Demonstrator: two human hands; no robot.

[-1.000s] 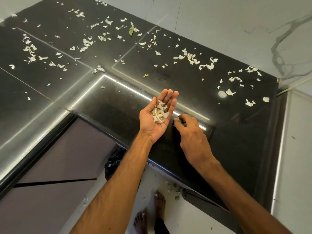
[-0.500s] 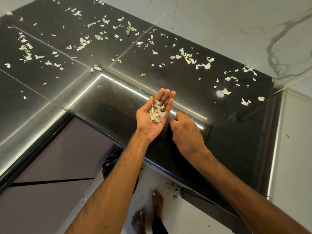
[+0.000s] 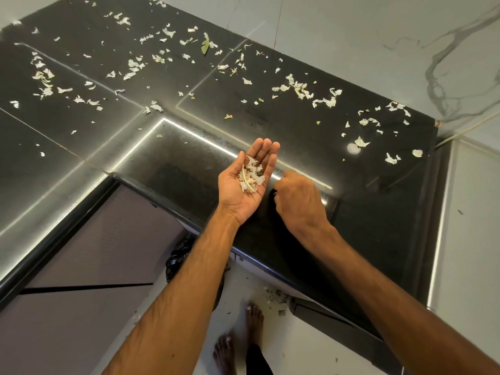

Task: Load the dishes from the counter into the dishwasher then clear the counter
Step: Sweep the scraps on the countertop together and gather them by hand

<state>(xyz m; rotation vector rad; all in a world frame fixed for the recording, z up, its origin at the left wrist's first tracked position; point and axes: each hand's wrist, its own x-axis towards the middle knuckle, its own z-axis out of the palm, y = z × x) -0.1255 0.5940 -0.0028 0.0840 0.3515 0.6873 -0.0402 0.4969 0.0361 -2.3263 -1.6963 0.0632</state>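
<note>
Counter (image 3: 365, 226) is black and wide. White scraps (image 3: 328, 101) lie all over its far part, too many to count; no dishes show. Two hands hang over its near edge. Left hand (image 3: 240, 190) is palm up, fingers (image 3: 266, 155) straight and together, holding one small pile (image 3: 250, 177). Right hand (image 3: 297, 204) is curled just beside it; whether it pinches a bit, I cannot tell. Keep the palm flat and tip bits in gently, I think.

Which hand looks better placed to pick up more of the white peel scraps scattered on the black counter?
Probably the right hand: it hovers over the glossy black stone counter, back upward, while the left hand lies palm-up carrying a pile of white peel scraps.
</note>
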